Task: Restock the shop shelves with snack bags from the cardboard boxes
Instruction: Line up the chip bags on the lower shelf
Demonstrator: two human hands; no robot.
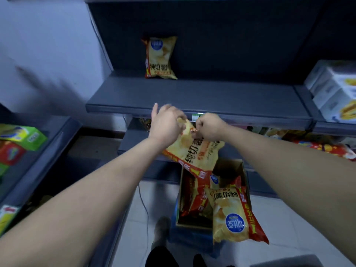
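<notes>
A yellow crisp bag (194, 153) hangs in the air just below the front edge of the grey shelf (192, 97). My left hand (165, 124) grips its top left corner and my right hand (209, 127) pinches the top edge beside it. One matching yellow bag (159, 57) stands upright at the back of that shelf. Below the held bag an open cardboard box (241, 170) on the floor holds several more bags, and one bag (234, 214) leans over its front right edge.
White boxes (335, 89) are stacked on the shelf to the right. Green and red boxes (21, 139) lie on a shelf at the left. More snack bags (323, 145) fill the lower right shelf. My shoe (160, 228) and a thin cable (145, 207) are on the tiled floor.
</notes>
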